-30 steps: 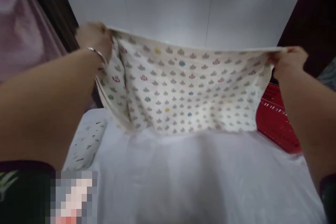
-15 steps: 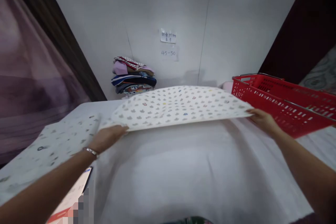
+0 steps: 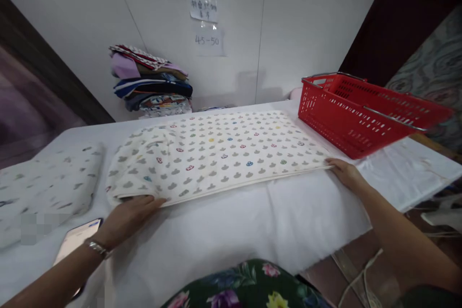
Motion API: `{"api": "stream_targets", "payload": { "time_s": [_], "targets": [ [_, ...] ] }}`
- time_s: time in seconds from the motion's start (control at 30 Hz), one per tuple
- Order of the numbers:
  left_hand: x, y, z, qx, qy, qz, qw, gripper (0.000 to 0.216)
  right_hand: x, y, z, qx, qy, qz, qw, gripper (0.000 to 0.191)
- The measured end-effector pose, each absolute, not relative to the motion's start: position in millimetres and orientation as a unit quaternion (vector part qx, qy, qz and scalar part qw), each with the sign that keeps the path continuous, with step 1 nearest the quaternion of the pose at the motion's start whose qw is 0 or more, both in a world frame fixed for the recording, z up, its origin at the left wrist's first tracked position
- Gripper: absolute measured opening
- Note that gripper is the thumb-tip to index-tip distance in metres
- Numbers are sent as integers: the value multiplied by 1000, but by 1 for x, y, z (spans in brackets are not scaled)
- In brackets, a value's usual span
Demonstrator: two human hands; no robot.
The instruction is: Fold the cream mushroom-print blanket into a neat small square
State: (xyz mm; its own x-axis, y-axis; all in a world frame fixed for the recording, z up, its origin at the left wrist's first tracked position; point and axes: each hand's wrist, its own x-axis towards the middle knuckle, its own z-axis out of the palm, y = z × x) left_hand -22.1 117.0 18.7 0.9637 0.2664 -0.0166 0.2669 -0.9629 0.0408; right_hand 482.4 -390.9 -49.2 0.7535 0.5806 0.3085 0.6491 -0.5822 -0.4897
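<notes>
A white cloth point(image 3: 224, 154) printed with small grey, red and blue motifs lies spread on the white-covered table point(image 3: 231, 221). Its left end is bunched and rumpled, while the right part is flat. My left hand point(image 3: 135, 214), with a silver bracelet at the wrist, pinches the near edge close to the left corner. At the near right corner my right hand point(image 3: 344, 173) is closed on the same edge. A second patterned cloth point(image 3: 46, 183), folded, rests left of my left hand. Under my left forearm is a phone point(image 3: 77, 240) with its screen lit.
A red plastic basket point(image 3: 346, 125) with metal handles stands at the right, just beyond the cloth's corner. Against the wall sits a stack of folded clothes point(image 3: 153, 79). Paper notes point(image 3: 204, 9) are taped to the wall. White cables point(image 3: 361, 274) hang below the table's right front.
Both hands have come down with the cloth's near edge; the raised, billowing cloth now lies on the table. The view has shifted, showing more of the table and basket.
</notes>
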Motion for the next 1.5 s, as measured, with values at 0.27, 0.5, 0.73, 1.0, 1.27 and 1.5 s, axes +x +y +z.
{"api": "stream_targets", "payload": {
  "time_s": [0.27, 0.5, 0.73, 1.0, 1.27, 1.5],
  "targets": [
    [-18, 86, 16, 989, 124, -41, -62, 37, 474, -399, -54, -904, -389, -86, 156, 30],
    [-15, 61, 25, 979, 142, -9, -143, 33, 436, -377, -43, -924, -356, -139, 16, 42],
    [6, 48, 29, 975, 157, 9, -156, 35, 369, -300, -29, -820, -526, -87, 209, 31],
    [80, -8, 24, 989, 91, 104, -49, 21, 332, -232, -23, -752, -615, -36, 235, 24],
    [133, -29, -16, 992, 39, 111, 41, 19, 335, -230, -36, -765, -597, -55, 234, 27],
    [130, -29, -20, 990, 39, 127, 49, 24, 334, -235, -35, -760, -604, -56, 235, 24]
  ]
}}
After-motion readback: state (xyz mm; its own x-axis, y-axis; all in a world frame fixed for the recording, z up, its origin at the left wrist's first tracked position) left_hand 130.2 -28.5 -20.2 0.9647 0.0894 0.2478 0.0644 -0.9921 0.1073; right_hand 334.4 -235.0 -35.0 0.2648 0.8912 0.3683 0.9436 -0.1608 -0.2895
